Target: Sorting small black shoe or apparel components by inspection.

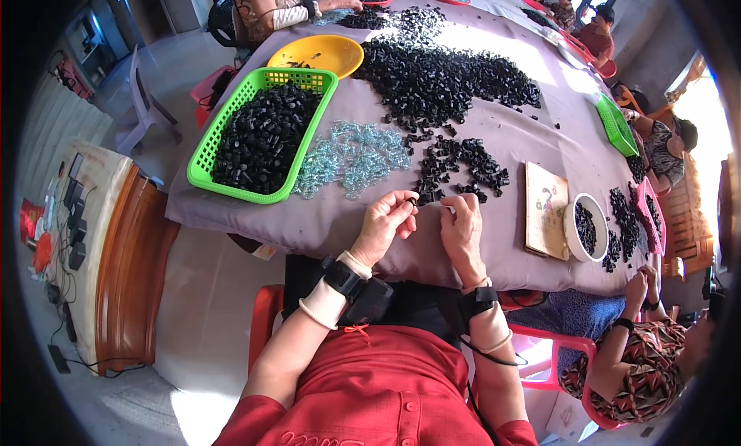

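Note:
Over the near edge of the table my left hand [380, 223] pinches a small black plastic cap [413, 202] between thumb and fingertips. Close beside it, on the right, my right hand [463, 228] has its fingers closed together; anything in them is hidden or too small to make out. The hands are slightly apart. Just beyond them lies a small heap of loose black plastic pieces [463, 168]. Left of that heap are scattered clear bluish plastic pieces [353, 156]. A green basket [199, 170] full of black pieces stands at the left edge.
A yellow plate [340, 56] sits behind the basket, near a large black pile [432, 83]. To the right are a booklet [546, 206] and a white bowl [570, 231] of black pieces. Several people work around the cloth-covered table [532, 141]; one sits close on my right.

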Available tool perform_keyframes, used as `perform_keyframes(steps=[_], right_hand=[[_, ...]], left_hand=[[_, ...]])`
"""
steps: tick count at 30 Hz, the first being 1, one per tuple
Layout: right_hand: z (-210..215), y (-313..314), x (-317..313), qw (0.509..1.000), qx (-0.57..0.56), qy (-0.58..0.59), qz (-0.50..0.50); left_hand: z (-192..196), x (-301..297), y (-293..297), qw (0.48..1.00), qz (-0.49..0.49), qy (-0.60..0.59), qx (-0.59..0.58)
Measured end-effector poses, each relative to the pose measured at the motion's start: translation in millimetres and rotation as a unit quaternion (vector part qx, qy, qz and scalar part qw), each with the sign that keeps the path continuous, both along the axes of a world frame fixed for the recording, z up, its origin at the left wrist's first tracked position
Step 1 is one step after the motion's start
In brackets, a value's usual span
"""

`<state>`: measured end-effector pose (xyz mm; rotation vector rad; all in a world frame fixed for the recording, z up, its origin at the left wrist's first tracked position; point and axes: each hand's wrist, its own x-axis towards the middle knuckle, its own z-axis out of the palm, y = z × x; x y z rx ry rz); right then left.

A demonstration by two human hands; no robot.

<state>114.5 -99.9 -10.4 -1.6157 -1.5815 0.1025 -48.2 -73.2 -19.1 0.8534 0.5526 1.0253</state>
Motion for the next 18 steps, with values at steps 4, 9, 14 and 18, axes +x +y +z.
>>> perform_keyframes(steps=[4, 9, 14, 18], right_hand=[[13.0, 9.9, -16.9, 0.994, -0.011, -0.110, -0.009], [13.9, 16.2, -22.5, 0.981, -0.051, -0.175, -0.058], [6.6, 20.6, -21.6, 0.974, -0.091, -0.195, -0.078], [7.8, 20.3, -21.4, 0.975, -0.111, -0.183, -0.066]], left_hand=[[-1.4, -3.5, -0.1, 1.000, -0.001, 0.007, -0.002], [-1.8, -2.7, 0.8, 1.000, -0.003, 0.012, 0.008], [2.5, -1.4, -0.2, 1.000, -0.007, 0.016, 0.001], [0.1, -0.8, -1.7, 1.000, 0.000, 0.024, 0.000]])
